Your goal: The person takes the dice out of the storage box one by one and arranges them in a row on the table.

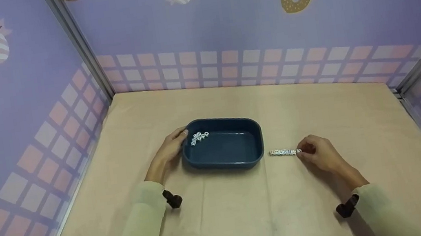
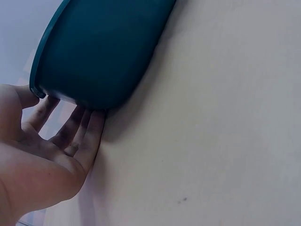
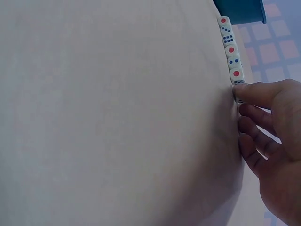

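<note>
A dark blue rectangular tray (image 1: 228,165) stands on the cloth, with several white dice (image 1: 199,137) clustered in its left end. My left hand (image 1: 169,147) grips the tray's left end; in the left wrist view its thumb lies at the rim and the fingers (image 2: 89,136) touch the outer wall low down. Right of the tray, several dice form a straight row (image 1: 282,152), their faces showing red and blue pips in the right wrist view. At the row's right end my right hand (image 1: 321,154) pinches a die (image 3: 240,100), mostly covered by the thumb and fingers.
A cream cloth (image 1: 241,216) covers the table. Purple panels with candy and doughnut pictures and a checked band (image 1: 210,70) rise at the back and both sides, joined by metal posts (image 1: 80,41). A small black device (image 1: 172,198) sits at each wrist.
</note>
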`<state>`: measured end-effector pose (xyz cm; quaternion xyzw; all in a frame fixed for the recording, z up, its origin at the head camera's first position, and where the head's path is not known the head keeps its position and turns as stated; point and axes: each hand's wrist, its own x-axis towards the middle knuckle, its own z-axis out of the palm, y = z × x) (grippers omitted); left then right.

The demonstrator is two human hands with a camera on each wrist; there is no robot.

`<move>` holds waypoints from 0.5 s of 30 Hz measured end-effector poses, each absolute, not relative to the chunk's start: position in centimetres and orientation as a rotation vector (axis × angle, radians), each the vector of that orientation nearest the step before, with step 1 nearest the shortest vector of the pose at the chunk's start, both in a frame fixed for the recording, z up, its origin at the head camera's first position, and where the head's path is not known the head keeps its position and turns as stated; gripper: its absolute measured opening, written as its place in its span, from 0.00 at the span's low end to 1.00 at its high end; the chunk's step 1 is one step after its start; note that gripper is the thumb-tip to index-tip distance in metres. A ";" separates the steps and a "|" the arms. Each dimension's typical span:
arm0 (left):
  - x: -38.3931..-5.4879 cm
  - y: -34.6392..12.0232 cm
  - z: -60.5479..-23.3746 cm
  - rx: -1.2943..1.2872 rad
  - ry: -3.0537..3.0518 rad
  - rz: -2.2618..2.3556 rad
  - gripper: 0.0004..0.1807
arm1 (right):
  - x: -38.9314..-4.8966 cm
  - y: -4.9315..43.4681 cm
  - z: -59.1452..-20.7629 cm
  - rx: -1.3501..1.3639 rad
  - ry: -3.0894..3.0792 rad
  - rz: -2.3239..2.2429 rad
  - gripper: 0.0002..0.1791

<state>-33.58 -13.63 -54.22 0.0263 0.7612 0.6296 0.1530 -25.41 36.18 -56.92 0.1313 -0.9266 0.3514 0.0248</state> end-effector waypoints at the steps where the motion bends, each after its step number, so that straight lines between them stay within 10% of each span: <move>1: -33.6 -13.6 -54.3 0.070 2.179 1.809 0.28 | -25.4 36.1 -57.0 0.404 -2.864 1.091 0.08; 15: -33.7 -13.5 -54.1 0.007 2.136 1.821 0.28 | -25.1 36.6 -55.9 0.465 -2.856 1.092 0.14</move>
